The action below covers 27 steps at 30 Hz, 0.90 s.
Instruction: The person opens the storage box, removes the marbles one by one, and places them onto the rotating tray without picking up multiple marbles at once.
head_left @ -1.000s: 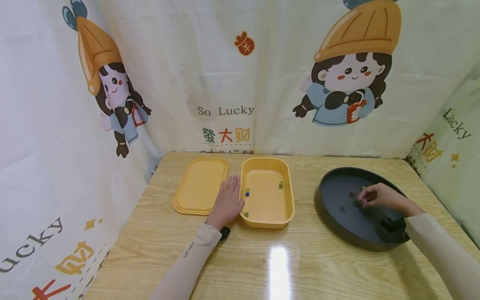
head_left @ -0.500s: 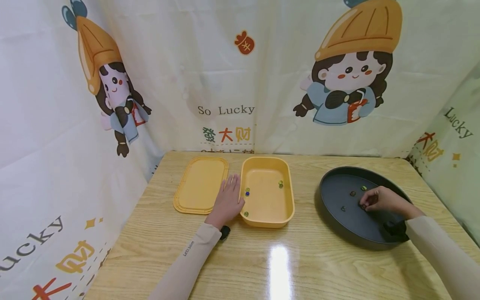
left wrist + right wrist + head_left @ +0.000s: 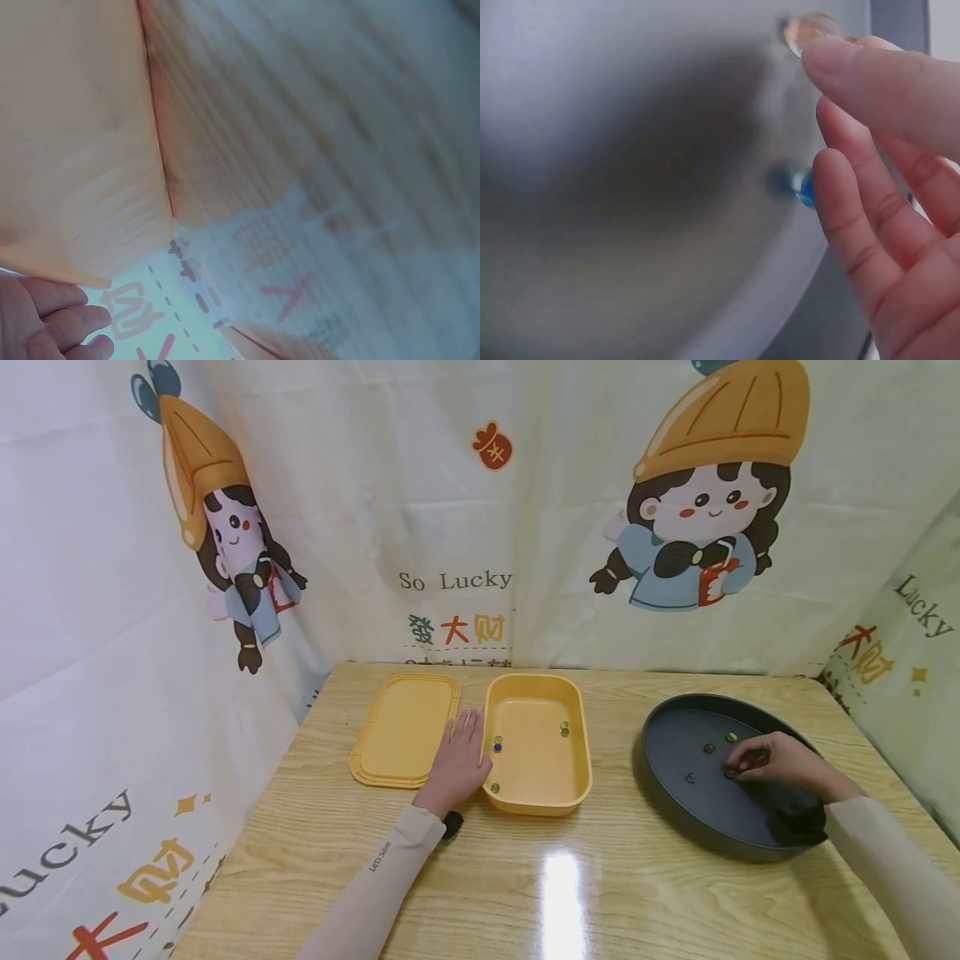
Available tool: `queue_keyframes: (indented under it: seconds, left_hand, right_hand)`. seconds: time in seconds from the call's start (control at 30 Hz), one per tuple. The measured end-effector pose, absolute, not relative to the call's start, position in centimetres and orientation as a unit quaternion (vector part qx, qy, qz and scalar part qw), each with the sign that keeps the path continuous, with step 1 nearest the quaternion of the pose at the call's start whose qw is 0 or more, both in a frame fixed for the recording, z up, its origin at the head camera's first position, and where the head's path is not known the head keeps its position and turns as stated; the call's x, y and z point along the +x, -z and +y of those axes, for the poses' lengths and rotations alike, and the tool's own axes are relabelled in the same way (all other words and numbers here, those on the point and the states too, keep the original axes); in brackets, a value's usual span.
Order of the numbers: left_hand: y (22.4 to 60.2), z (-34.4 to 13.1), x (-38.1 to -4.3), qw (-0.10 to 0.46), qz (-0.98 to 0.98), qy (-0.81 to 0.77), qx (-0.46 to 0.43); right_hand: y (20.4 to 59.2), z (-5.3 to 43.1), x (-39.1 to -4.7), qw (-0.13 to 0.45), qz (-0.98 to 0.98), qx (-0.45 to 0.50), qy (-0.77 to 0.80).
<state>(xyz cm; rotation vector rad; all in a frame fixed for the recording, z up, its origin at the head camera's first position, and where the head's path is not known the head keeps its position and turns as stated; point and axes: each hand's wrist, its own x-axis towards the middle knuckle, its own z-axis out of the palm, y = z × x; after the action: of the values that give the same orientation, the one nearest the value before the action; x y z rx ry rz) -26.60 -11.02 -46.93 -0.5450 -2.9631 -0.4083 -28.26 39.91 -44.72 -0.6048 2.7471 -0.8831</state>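
My left hand (image 3: 454, 766) lies with straight fingers along the left wall of the yellow box (image 3: 537, 797). In the left wrist view its fingers (image 3: 71, 322) are beside the box wall (image 3: 82, 150). Several small glass marbles lie in the box, among them a blue marble (image 3: 497, 747) and a green marble (image 3: 565, 729). Over the dark round pan (image 3: 675, 810), my right hand (image 3: 783, 764) pinches an orange-tinted clear marble (image 3: 810, 31) at the thumb tip. Other marbles rest in the pan: a green one (image 3: 731, 737), a brown one (image 3: 708, 748) and a pale one (image 3: 691, 777).
A flat yellow lid (image 3: 408, 727) lies left of the box on the wooden table (image 3: 480, 885). Printed curtains (image 3: 337, 510) hang behind and at both sides of the table. A black handle-like part (image 3: 797, 821) shows under my right wrist.
My right hand has shifted slightly right and down inside the pan, uncovering more of the green marble. The left hand stays at the box; the head view has moved a little.
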Motion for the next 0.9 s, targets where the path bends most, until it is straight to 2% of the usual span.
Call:
queue_keyframes:
  seconds: [0.4, 0.6, 0.9]
  left_hand:
    - [46.8, -11.0, -26.4, 0.045, -0.974, 0.139, -0.174]
    - [46.9, -11.0, -26.4, 0.051, -0.974, 0.135, -0.177]
    - [46.5, -11.0, -26.3, 0.042, -0.975, 0.138, -0.171]
  right_hand:
    - [40.9, 38.8, -27.4, 0.051, 0.921, -0.174, 0.345]
    - [38.1, 35.7, -27.0, 0.002, 0.910, -0.201, 0.361]
    - [35.2, 28.9, -27.9, -0.008, 0.883, -0.249, 0.397]
